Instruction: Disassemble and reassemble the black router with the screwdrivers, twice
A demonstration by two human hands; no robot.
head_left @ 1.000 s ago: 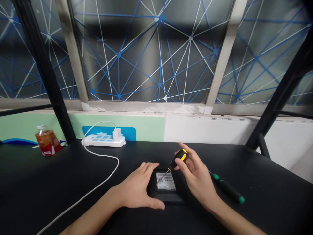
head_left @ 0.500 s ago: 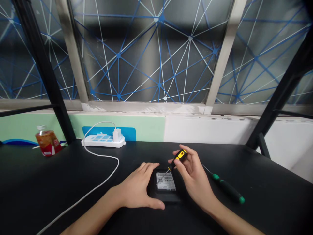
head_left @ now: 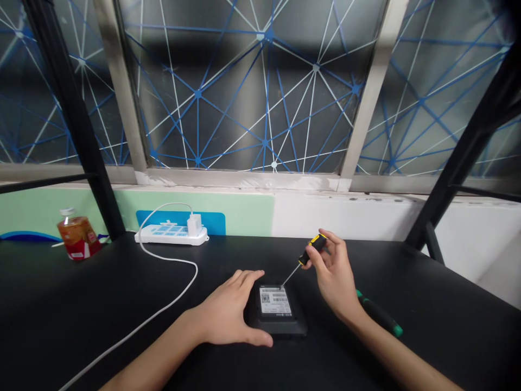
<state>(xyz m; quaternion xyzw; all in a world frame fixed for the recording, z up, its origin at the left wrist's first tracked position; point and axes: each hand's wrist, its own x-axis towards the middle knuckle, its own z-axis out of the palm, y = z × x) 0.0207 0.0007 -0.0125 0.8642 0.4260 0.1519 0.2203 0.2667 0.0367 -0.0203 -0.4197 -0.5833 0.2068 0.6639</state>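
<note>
A flat black rectangular device (head_left: 299,326) with a white printed label lies on the black table in front of me. My left hand (head_left: 232,309) spans its left side, thumb at the near edge and fingers at the far edge, holding it. Pinched in the fingers of my right hand (head_left: 334,277) is a black-and-yellow screwdriver (head_left: 312,248), tilted down to the left. Its tip is at the label's upper edge; whether it touches cannot be made out. A green-and-black screwdriver (head_left: 380,315) lies right of my right hand, partly hidden behind my wrist.
A white power strip (head_left: 163,234) with a white plug (head_left: 194,224) stands by the wall. From the plug a white cable (head_left: 163,309) curves across the table's left side. A drink bottle (head_left: 79,236) is at the far left, near a black metal post (head_left: 100,190).
My right hand has moved up and to the right with the screwdriver, taking its tip from the label's left part to its upper edge. My left hand stays on the device.
</note>
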